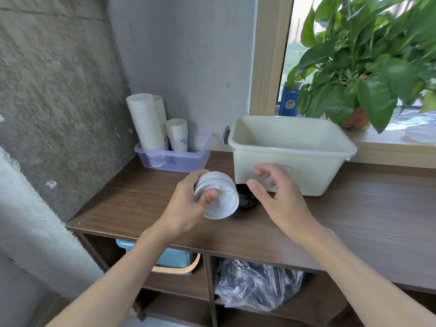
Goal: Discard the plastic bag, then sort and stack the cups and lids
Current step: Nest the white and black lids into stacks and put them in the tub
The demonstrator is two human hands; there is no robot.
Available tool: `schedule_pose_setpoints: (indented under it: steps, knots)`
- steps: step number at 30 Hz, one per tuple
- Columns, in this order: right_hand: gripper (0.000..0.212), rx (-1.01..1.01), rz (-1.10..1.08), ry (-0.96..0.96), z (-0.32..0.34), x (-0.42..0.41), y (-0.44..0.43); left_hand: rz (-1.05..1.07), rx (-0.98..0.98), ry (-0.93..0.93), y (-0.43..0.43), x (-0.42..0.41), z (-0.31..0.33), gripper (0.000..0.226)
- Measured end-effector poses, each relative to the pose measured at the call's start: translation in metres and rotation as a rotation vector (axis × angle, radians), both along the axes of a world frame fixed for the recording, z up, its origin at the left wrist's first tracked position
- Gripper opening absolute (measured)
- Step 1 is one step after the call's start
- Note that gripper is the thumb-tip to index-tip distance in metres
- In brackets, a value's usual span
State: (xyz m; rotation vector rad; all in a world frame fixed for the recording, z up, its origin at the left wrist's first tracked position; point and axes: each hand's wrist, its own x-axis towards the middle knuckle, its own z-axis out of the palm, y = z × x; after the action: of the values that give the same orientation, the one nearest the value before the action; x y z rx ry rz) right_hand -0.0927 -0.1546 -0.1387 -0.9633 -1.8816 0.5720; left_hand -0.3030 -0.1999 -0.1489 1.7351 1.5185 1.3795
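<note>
Lids, white and nested into one stack, are held above the desk, tilted on edge, in the left hand, whose fingers wrap the rim while the thumb presses the top face. The right hand hangs just beside the stack, fingers spread and loosely bent, gripping nothing. Between the two hands, lower down, a black lid lies on the desk near the cream tub. Risk one: the stack is held at a slant by finger pressure alone, so a slackened thumb would likely let the outer pieces slide off and scatter. Risk two: a hasty reach by the right hand could knock the black lid or mix it among the white. The cups stand in tall columns in a clear tray at the back corner, leaning slightly; a nudge might topple them. A plastic bag lies on the shelf below; whether it is the one to discard cannot be told.
</note>
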Motion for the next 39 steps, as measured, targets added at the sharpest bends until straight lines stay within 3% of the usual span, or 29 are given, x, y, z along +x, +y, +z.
schedule_pose_setpoints:
  steps: [3,8,13,17,31,39]
  knots:
    - [0.041,0.258,-0.257,-0.242,0.016,0.033,0.027,-0.105,-0.007,0.139,0.017,0.005,0.026,0.050]
    - [0.045,0.236,-0.407,-0.569,0.022,0.071,0.060,-0.186,0.037,0.346,0.047,0.015,0.057,0.062]
    - [0.016,0.178,-0.388,-0.424,0.030,0.075,0.070,-0.215,-0.084,0.381,0.060,0.020,0.063,0.054]
    - [0.008,0.168,-0.332,-0.377,0.033,0.081,0.061,-0.176,-0.059,0.371,0.056,0.019,0.062,0.038]
    - [0.004,0.252,-0.254,-0.448,0.037,0.092,0.007,-0.228,-0.005,0.299,0.007,0.029,0.071,0.031]
    - [0.019,-0.017,0.014,-0.416,0.077,0.086,0.034,-0.092,0.159,0.074,0.020,0.032,0.094,0.045]
